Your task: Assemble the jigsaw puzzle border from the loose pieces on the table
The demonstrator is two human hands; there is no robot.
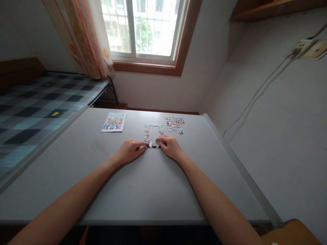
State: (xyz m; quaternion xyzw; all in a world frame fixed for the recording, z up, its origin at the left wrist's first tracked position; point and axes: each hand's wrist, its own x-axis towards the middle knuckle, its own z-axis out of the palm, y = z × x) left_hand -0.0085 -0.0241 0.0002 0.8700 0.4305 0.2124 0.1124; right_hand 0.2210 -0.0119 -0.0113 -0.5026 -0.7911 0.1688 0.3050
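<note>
A rectangular jigsaw puzzle frame (146, 131), its border joined and its middle showing bare table, lies in front of me. My left hand (131, 149) is at its lower left corner, index finger and thumb stretched out and apart, touching the edge. From the right, my right hand (170, 145) reaches over the lower right side with its fingers pinched together at a puzzle piece; the fingers mostly hide it. Along the bottom, between the hands, runs a dark and cream row of joined pieces (154, 146).
Loose puzzle pieces (174, 123) form a pile behind and right of the frame. A colourful picture sheet (113, 122) lies at the back left of the grey table (143, 190). A checked bed (51, 92) adjoins the left; a wall with a cable (252, 98) bounds the right.
</note>
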